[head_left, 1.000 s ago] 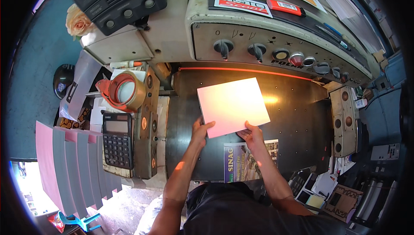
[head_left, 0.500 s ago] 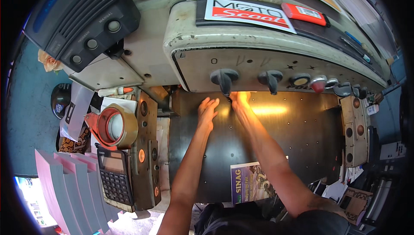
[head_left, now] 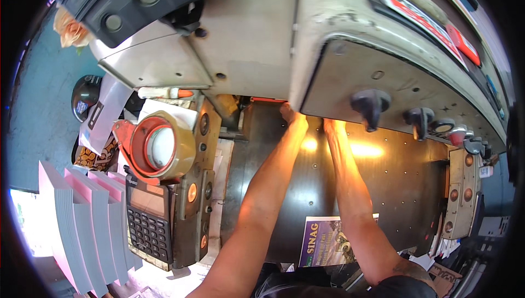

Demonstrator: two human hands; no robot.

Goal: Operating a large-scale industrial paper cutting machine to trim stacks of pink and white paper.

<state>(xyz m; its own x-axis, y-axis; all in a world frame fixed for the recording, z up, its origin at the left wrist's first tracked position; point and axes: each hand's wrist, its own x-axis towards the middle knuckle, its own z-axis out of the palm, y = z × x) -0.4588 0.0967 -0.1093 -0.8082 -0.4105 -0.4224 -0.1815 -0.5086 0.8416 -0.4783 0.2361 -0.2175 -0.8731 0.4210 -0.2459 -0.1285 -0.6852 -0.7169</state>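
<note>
Both my arms stretch over a dark metal machine table [head_left: 273,199] dotted with small holes. My left hand [head_left: 296,121] reaches under the lower edge of a worn cream machine housing [head_left: 322,8], and its fingers are mostly hidden there. Just to its right, my right hand [head_left: 334,125] also goes beneath that edge, lit by a warm lamp glow, its fingers out of sight. What either hand touches cannot be seen. A purple printed booklet [head_left: 322,243] lies on the table's near edge, partly behind my right forearm.
A red tape dispenser [head_left: 124,136] with brown tape and a black calculator [head_left: 147,216] rest on the left side block. Stacks of pink and grey paper [head_left: 82,227] stand farther left. Black knobs [head_left: 372,106] jut from the housing's front panel above my hands.
My head view has shifted left and closer to the machine. My left hand, earlier visible over the table with fingers spread, has gone under the housing edge; my right hand remains there.
</note>
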